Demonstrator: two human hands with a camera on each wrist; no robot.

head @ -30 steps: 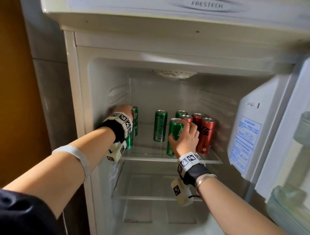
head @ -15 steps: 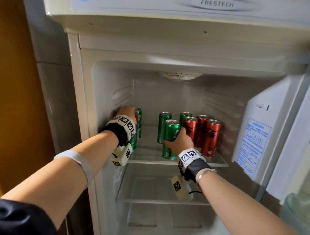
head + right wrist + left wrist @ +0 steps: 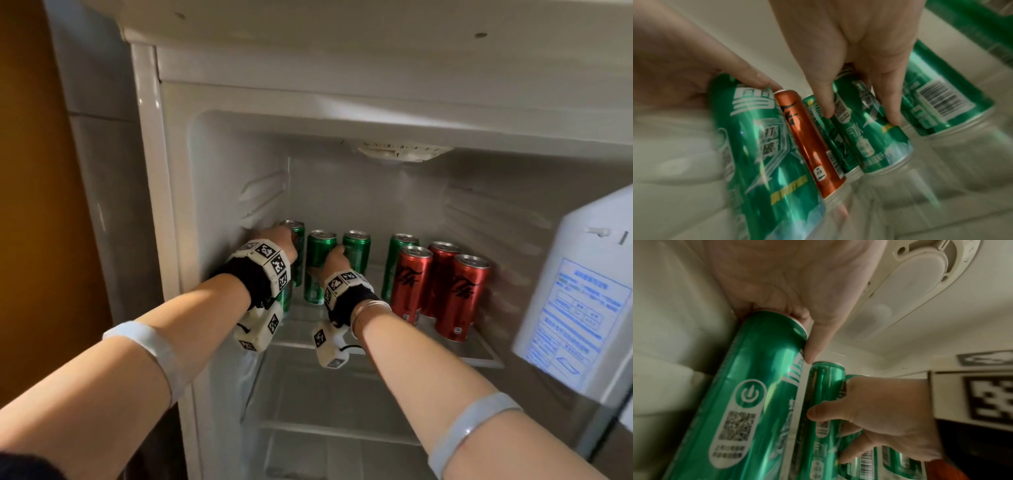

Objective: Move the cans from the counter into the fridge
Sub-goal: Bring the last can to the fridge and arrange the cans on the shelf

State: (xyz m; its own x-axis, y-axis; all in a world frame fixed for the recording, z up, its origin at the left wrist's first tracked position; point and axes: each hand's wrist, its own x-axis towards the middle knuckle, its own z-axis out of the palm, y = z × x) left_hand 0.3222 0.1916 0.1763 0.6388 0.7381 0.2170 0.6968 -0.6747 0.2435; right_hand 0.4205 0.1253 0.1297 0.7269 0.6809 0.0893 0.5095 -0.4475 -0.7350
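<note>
Placing step: left hand (image 3: 281, 241) fingers grip a green can (image 3: 748, 395) at the fridge shelf (image 3: 476, 349) left edge, right hand (image 3: 334, 263) fingers grip the neighbouring green can (image 3: 317, 267); next likely release both.

Dim, soft lighting; both wrist views blur toward edges.

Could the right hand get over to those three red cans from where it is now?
Probably yes. The right hand grips a green can on the fridge shelf; it would have to let go first. The red cans stand further right at the shelf front, and nothing blocks them from the open front.
</note>
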